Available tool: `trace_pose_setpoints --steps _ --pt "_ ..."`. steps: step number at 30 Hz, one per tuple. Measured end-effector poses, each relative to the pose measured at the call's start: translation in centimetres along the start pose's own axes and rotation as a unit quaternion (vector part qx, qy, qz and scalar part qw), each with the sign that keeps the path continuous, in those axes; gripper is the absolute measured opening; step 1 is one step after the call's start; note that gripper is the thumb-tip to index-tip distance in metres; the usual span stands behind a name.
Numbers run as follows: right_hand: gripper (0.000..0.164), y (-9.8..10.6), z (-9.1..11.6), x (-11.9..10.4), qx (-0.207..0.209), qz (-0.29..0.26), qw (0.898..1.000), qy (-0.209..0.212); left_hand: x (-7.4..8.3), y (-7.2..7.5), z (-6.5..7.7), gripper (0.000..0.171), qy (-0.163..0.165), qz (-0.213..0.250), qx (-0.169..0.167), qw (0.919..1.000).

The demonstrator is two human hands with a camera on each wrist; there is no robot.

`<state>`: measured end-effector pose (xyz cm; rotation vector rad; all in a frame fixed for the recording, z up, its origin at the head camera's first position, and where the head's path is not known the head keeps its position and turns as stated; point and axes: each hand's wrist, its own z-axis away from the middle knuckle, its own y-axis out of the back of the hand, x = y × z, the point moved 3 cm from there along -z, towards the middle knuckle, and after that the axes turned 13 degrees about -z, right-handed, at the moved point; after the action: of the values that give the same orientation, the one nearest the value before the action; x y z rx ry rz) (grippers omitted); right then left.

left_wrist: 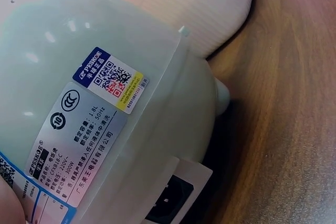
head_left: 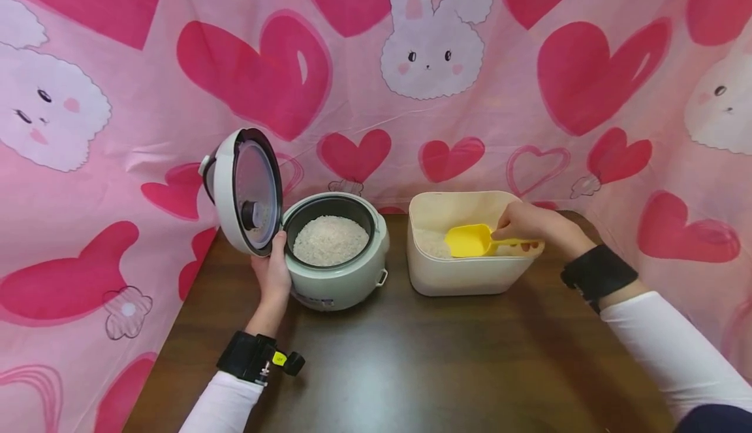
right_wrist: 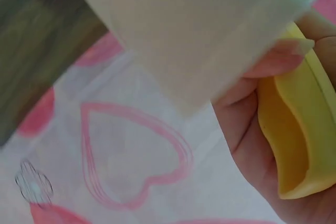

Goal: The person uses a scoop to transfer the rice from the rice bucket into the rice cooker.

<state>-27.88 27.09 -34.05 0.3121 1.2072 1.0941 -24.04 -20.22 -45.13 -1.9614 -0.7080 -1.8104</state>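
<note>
A light green rice cooker point(head_left: 337, 286) stands at the left with white rice point(head_left: 330, 240) heaped in its dark inner pot. Its lid point(head_left: 225, 188) is swung up on the left side. My left hand point(head_left: 272, 277) holds the lid's lower edge beside the pot rim, thumb up and the other fingers mostly hidden behind. In my right hand point(head_left: 519, 224) is the handle of a yellow scoop point(head_left: 469, 240). The scoop lies low inside a cream bin point(head_left: 464, 279), over the rice point(head_left: 431, 242) there. The right wrist view shows fingers curled round the yellow scoop handle point(right_wrist: 310, 150).
Both containers stand near the back of a brown wooden table point(head_left: 376, 354), with a gap between them. A pink curtain point(head_left: 364, 113) with hearts and rabbits hangs behind and at the sides. On the cooker's side, a power socket point(left_wrist: 170, 200) and labels point(left_wrist: 79, 140) show.
</note>
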Motion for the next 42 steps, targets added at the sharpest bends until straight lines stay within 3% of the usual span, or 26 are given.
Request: trace_pose_setpoints --steps 8,27,42 --pt "0.031 -1.0 -0.6 0.6 -0.009 -0.058 0.998 -0.008 0.1 0.0 0.3 0.05 0.001 0.005 -0.007 1.0" --pt "0.043 -1.7 -1.5 1.2 -0.04 -0.117 0.992 -0.013 -0.5 -0.2 0.2 0.048 0.003 0.014 -0.003 0.9999" --pt "0.038 -0.6 -0.8 2.0 -0.079 -0.234 0.969 0.005 -0.2 0.0 -0.2 0.05 -0.003 0.01 0.001 0.9999"
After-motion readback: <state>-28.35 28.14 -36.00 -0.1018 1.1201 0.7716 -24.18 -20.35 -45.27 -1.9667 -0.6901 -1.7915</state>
